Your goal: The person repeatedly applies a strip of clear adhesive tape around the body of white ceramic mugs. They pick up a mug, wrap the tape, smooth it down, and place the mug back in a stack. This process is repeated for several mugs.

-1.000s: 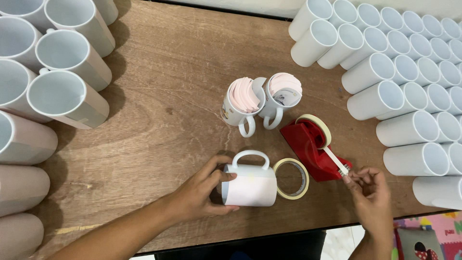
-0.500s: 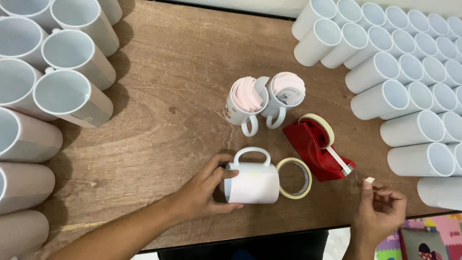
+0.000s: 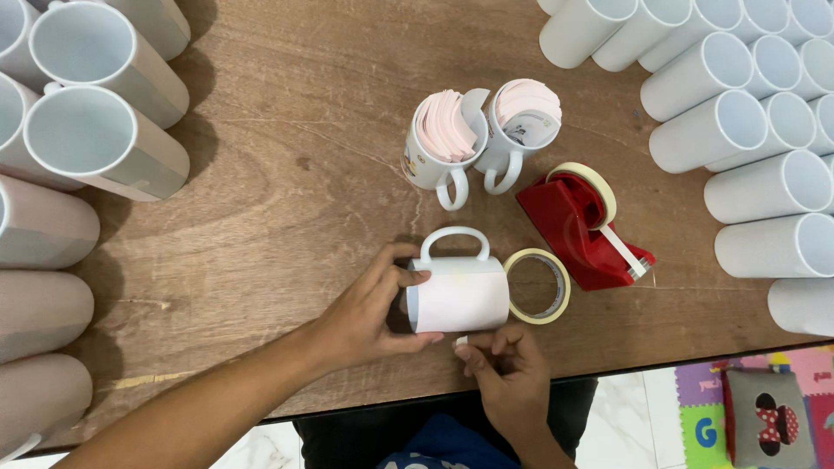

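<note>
A white mug wrapped in white paper (image 3: pixel 459 291) lies on its side on the wooden table (image 3: pixel 287 156), handle pointing away from me. My left hand (image 3: pixel 369 308) grips its open end. My right hand (image 3: pixel 504 365) pinches a small piece of tape at the mug's near lower edge. A loose roll of cream tape (image 3: pixel 539 287) lies against the mug's right end. A red tape dispenser (image 3: pixel 580 226) stands just right of that.
Two upright mugs stuffed with pink paper sheets (image 3: pixel 445 139) (image 3: pixel 521 122) stand behind the wrapped mug. Rows of white mugs lie on their sides at the right (image 3: pixel 738 130) and at the left (image 3: pixel 95 148). The table's near edge runs below my hands.
My right hand has pulled a piece of tape off the dispenser and moved left with it to the mug's near edge. My left hand stays on the mug.
</note>
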